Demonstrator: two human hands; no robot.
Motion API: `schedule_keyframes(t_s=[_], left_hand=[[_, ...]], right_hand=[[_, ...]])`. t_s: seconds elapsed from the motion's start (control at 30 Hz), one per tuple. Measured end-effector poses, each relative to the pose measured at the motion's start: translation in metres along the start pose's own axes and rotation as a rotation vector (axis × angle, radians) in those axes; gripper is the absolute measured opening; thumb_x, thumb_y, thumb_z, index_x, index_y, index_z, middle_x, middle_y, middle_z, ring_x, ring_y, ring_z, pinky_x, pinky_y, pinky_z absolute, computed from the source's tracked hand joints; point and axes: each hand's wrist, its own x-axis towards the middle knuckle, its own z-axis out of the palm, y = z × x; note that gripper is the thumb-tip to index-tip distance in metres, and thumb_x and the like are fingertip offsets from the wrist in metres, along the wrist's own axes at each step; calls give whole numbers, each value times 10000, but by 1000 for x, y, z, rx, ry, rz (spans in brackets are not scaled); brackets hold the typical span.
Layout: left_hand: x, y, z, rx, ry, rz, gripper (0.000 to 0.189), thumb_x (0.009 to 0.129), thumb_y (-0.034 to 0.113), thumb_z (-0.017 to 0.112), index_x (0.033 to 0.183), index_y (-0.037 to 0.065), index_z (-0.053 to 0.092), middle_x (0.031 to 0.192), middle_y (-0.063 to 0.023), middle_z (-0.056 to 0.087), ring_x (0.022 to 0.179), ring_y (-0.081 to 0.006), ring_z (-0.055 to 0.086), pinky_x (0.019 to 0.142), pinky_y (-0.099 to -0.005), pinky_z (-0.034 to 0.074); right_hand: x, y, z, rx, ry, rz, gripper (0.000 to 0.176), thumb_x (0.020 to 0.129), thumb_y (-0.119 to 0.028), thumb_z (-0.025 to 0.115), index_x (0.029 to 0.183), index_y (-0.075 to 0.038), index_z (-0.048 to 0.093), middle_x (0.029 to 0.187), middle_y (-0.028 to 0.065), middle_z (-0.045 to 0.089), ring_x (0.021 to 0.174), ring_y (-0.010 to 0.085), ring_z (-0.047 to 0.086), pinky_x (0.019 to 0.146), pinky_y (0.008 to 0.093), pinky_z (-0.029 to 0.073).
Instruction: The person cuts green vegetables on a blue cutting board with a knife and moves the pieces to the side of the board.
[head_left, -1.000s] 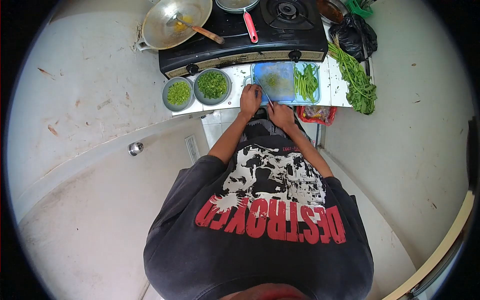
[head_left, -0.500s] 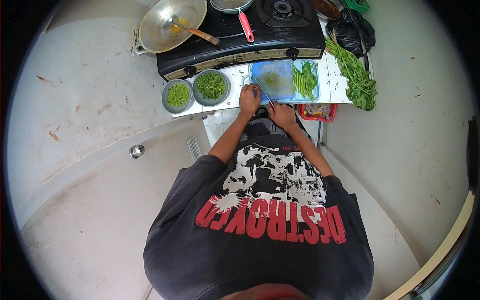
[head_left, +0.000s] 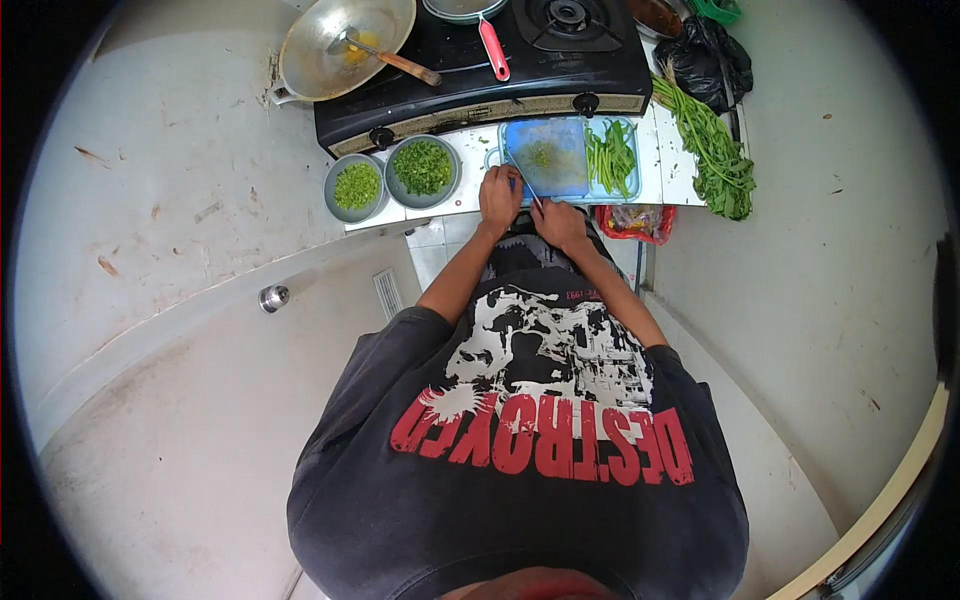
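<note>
The knife point(head_left: 530, 187) slanted across the blue chopping board point(head_left: 555, 150) on the white tiled worktop point(head_left: 668, 170), clasped in the right hand point(head_left: 558, 222). The left hand point(head_left: 499, 195) lay curled at the board's corner, its grip unclear. The shirt point(head_left: 540, 440) read "DESTROYED".

One legend was legible: the word "DESTROYED" point(head_left: 545, 445), in large distressed red capitals, stood across the chest of the person's black T-shirt point(head_left: 400, 520), at six o'clock in the head view. It ran upside down to the camera, with its first letter at the three o'clock end and its last at the nine o'clock end. A small red line point(head_left: 580, 295) stood on the same shirt, at twelve o'clock from that word and six o'clock from the right hand point(head_left: 560, 225). It appeared to read "1993" but was too small to confirm.
</note>
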Motion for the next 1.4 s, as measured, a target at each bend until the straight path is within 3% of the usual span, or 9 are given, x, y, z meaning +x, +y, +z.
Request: schedule_keyframes(t_s=[0.4,0.7,0.9,1.1,1.4], left_hand=[[0,6,-4,18,39,22,89,870,92,673,936,37,696,905,-148,696,863,-354,679,773,-452,544],[-4,8,-11,193,43,178,99,886,76,664,965,37,708,897,-155,688,818,-365,663,717,-479,520],[-6,5,-13,97,34,188,111,866,63,671,966,33,710,906,-162,689,807,-365,672,725,-469,531],[-2,5,-10,-20,-12,-12,116,850,68,679,957,45,718,900,-164,681,779,-365,685,706,-447,551],[-3,6,-7,23,42,41,93,829,87,706,919,63,698,863,-104,671,799,-312,682,667,-437,535]], right_hand=[[-7,14,-4,24,36,65,464,1000,-431,492,953,-14,690,828,277,700,801,460,698,765,558,561],[-9,0,-12,11,-59,37,466,997,-439,491,994,-21,698,868,264,714,846,449,707,803,551,559],[-1,0,-1,31,-5,9,461,1008,-425,485,966,-11,686,813,273,702,796,455,701,777,562,557],[-1,0,-1,33,9,-2,474,1009,-435,483,967,-8,686,832,275,704,803,451,704,789,557,558],[-11,9,-4,26,-4,76,449,994,-440,491,1012,-37,689,894,279,704,867,446,704,822,545,554]])
